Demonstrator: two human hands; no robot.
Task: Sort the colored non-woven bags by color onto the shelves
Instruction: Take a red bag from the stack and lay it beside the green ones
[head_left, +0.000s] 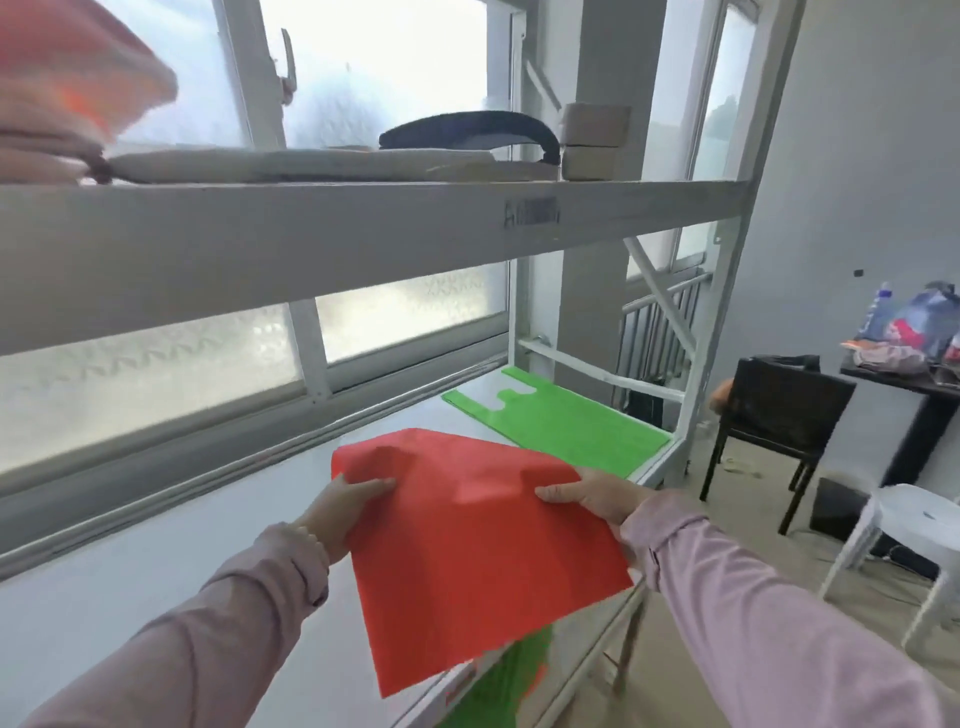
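Both hands hold one red bag (467, 561). The left hand (343, 506) pinches its left edge and the right hand (592, 496) pinches its right edge, thumbs on top. I think this is to spread it flat for laying down. Under the hands is the white shelf (182, 571). Past the right hand lies a green bag (566, 426), so red likely needs its own spot beside it. Above the hands, a top shelf (311, 234) hangs low.
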